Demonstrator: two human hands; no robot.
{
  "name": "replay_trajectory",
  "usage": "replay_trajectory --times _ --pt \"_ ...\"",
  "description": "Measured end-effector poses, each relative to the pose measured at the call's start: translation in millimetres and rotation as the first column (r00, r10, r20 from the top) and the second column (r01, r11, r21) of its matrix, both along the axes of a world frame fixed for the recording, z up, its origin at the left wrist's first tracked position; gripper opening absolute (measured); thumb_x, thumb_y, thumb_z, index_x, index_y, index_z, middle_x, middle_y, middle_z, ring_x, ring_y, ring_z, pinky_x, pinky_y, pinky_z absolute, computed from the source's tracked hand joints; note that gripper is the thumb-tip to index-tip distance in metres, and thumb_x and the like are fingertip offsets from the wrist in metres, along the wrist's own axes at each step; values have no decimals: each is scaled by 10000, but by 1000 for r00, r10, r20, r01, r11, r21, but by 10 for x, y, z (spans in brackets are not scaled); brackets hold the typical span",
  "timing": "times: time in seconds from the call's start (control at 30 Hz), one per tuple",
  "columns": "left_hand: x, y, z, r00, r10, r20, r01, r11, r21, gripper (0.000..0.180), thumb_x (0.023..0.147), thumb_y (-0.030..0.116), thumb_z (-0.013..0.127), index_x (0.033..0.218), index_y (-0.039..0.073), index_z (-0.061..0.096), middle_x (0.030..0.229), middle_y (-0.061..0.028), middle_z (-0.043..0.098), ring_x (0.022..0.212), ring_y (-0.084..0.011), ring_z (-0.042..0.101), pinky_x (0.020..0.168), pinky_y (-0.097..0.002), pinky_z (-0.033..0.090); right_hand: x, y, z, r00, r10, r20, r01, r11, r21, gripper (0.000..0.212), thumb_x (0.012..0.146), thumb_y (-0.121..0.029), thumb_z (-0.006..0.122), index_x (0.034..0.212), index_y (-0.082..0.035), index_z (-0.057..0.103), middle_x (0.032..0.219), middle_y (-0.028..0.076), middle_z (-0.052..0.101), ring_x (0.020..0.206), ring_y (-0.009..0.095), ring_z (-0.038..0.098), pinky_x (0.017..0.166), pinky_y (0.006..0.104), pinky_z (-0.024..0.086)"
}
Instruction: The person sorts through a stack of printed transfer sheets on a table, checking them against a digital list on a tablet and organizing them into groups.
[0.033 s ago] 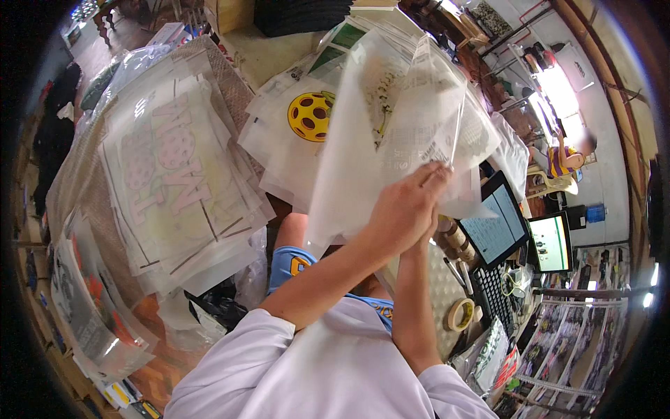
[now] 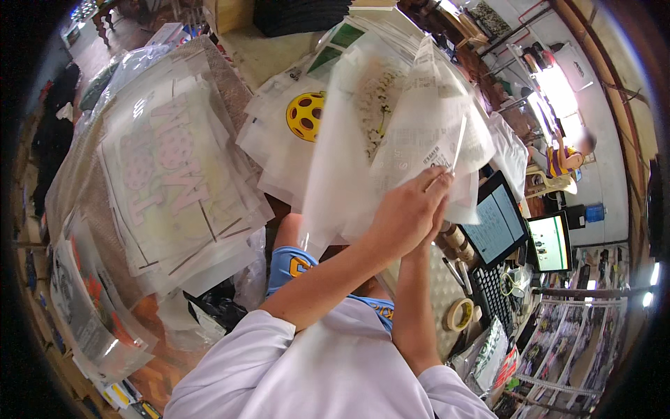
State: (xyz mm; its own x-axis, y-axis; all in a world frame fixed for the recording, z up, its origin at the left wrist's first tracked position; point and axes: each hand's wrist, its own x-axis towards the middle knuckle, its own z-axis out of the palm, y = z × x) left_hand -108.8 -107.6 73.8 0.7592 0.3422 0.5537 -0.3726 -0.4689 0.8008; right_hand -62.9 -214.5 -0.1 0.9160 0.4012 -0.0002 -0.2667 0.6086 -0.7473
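Note:
A large translucent film sheet [image 2: 342, 150] with faint dark print is lifted and curled in front of me. My left hand [image 2: 408, 215] reaches across from the left, its fingers closed on the sheet's right edge. Pressed close behind it, my right hand [image 2: 440, 218] is partly hidden; its fingertips appear to pinch the same edge. Under and behind the raised film lies a fanned stack of similar sheets [image 2: 272, 133], one bearing a yellow ball with dark holes [image 2: 305, 116].
At left, another pile of printed films [image 2: 157, 181] rests on bubble wrap [image 2: 73, 178]. To the right are a tablet-like screen [image 2: 497, 220], a keyboard [image 2: 494, 297], a lit monitor [image 2: 550, 243] and a tape roll [image 2: 460, 314]. Farther right, a person [image 2: 564, 160] sits in a chair.
The raised sheet has swung slightly left and covers more of the yellow ball. Its right-hand part has bent round differently. Both hands keep their grip, almost in place.

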Motion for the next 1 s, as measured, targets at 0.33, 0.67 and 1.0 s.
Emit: replay_trajectory --times 0.33,0.67,1.0 --pt "29 -75 -404 914 -387 119 395 789 -470 570 769 36 619 1310 -9 446 1217 -198 582 1138 -336 581 967 -415 470 246 -197 51 976 -203 -80 193 973 -124 449 913 -115 592 1336 -70 447 1188 124 600 1039 265 625 855 367 534" --pt "26 959 -911 700 593 -398 -422 793 438 573 834 314 668 1309 18 545 1532 -210 287 1430 -423 196 1116 -651 127 265 -492 506 903 -420 96 428 849 -310 470 880 -82 578 1333 -53 455 1224 132 597 1060 291 618 887 431 518" --pt "178 348 -594 939 66 -337 -71 997 -2 349 820 86 642 1161 149 680 1470 -201 385 1280 -426 453 1105 -479 325 188 -531 649 849 -522 76 506 766 -397 486 896 -55 559 1362 -63 423 1224 133 591 1093 284 599 899 418 509"
